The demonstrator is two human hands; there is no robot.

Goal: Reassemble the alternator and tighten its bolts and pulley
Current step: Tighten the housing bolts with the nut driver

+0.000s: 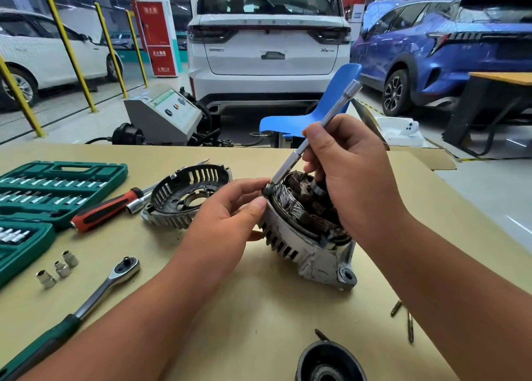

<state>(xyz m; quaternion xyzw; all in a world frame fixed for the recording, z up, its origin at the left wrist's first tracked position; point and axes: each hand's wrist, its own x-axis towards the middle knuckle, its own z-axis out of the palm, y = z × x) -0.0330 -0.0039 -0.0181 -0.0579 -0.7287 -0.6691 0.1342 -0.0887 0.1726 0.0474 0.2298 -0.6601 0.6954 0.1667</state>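
Alternator (302, 245). Likely heavy, rigid, with fragile exposed windings; best held by finned rim. Pinched at rim by left hand (230, 210); above, extension bar (339, 104) gripped in curled right hand (354, 179).

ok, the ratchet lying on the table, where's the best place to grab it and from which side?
Take the ratchet by its green handle, from above, gripping across its length. It lies flat on the table, handle running to the near left corner with bare surface either side; loose sockets sit nearer the head. The left hand is the closer one.
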